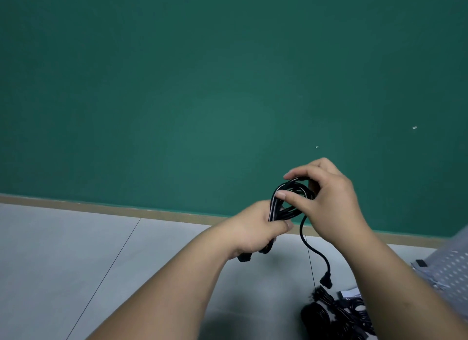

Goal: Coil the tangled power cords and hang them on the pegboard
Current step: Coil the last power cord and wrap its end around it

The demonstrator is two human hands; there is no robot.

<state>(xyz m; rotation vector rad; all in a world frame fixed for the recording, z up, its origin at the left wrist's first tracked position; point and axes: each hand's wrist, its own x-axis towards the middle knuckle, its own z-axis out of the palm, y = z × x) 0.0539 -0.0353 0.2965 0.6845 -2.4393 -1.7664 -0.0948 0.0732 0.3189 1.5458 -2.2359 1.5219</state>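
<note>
i judge the left grip clenches the coiled black rubber power cord as an anchor so the right grip, pinching its top loop, shapes it.

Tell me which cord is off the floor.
The coiled cord in left hand and right hand, plug dangling; the cord pile lies on the floor.

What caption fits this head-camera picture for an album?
The left hand and right hand coil a black power cord, plug dangling, before a green wall.
</note>
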